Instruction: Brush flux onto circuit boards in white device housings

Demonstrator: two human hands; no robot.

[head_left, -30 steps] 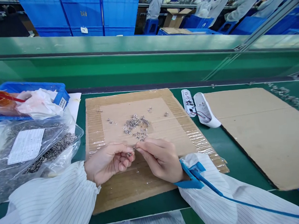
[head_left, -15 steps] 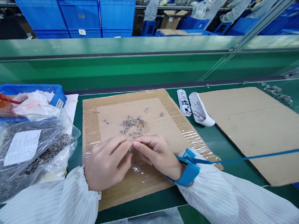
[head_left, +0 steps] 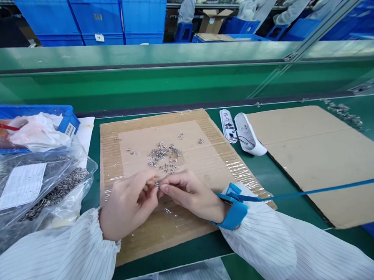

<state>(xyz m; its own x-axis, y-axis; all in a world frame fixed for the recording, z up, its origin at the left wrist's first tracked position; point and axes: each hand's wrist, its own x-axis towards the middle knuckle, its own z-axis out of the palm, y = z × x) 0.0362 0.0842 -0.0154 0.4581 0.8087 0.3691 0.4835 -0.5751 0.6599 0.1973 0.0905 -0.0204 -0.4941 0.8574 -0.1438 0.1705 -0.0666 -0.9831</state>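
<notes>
My left hand (head_left: 129, 205) is closed, its thumb and fingers pinching a small silvery metal piece (head_left: 157, 183). My right hand (head_left: 191, 195) meets it from the other side, thumb and forefinger pressed together on the same piece. The exact shape of the piece is too small to make out. Just beyond the fingertips lies a loose pile of small bent-wire metal pieces (head_left: 163, 153) on a taped cardboard sheet (head_left: 198, 227). A few strays lie around the pile. A blue wrist strap (head_left: 236, 212) with a cord circles my right wrist.
To the left are a clear plastic bag (head_left: 56, 197) of metal pieces and a blue tray (head_left: 69, 117) with crumpled white material. An opened white plastic casing (head_left: 247, 132) with wires lies behind on the right, beside a second cardboard sheet (head_left: 326, 157). More metal pieces (head_left: 342, 112) lie far right.
The fingertips have moved slightly left and towards me, and my left fingers have opened out a little, so the metal piece between the hands now shows. The view has shifted slightly.
</notes>
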